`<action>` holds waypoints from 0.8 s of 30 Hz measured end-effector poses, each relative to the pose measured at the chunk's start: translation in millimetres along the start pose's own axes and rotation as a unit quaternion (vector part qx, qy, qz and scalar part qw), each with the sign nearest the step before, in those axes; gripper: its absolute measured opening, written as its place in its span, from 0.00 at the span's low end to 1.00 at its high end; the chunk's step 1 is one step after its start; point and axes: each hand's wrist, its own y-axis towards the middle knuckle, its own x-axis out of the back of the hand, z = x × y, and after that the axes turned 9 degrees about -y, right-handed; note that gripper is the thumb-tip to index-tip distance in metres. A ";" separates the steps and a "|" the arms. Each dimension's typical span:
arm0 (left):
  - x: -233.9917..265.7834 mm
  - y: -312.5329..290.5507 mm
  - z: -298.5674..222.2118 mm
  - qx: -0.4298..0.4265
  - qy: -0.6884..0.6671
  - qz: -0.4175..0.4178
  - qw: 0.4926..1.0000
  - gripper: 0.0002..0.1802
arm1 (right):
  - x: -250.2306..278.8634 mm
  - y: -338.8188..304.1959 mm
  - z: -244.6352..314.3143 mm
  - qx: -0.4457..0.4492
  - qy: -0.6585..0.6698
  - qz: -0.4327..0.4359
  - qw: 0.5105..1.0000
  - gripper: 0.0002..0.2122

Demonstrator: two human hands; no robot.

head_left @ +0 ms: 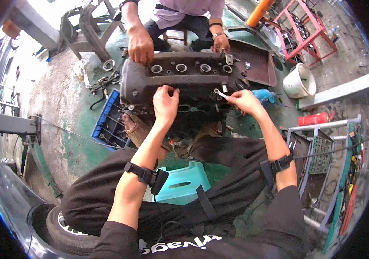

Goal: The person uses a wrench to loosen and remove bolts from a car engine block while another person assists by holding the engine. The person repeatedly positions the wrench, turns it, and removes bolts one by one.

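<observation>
A dark, greasy engine block with a valve cover [180, 82] stands in front of me, with a row of several round holes along its top. My right hand [245, 102] pinches a small silver ring spanner [221, 93]; its ring end reaches the cover's near right corner, by a bolt. At the cover's near edge, left of the middle, my left hand [166, 104] has its fingers curled; what they hold, if anything, is hidden. Across the engine a co-worker's hand [140, 45] rests at the far left edge, and their other hand [221, 43] is by the far right corner.
A blue crate [106, 116] lies left of the engine, a brown tray [253, 62] behind it. To the right are a blue power tool [264, 96], a white bucket [299, 80], a red extinguisher [313, 119] and a tool rack [340, 142]. A turquoise stool [183, 176] stands below me.
</observation>
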 end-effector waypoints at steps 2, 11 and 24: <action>-2.6 -5.4 1.4 0.072 -0.037 0.015 0.997 0.15 | 4.1 3.1 -2.8 0.004 0.007 0.013 1.000 0.17; -4.6 -3.0 6.7 0.017 -0.023 0.015 0.999 0.14 | 5.2 -8.0 16.2 -0.048 0.016 0.041 0.998 0.18; -6.6 -6.5 12.3 -0.005 -0.019 -0.009 1.000 0.16 | -121.3 24.8 102.6 -0.039 0.825 0.013 0.564 0.22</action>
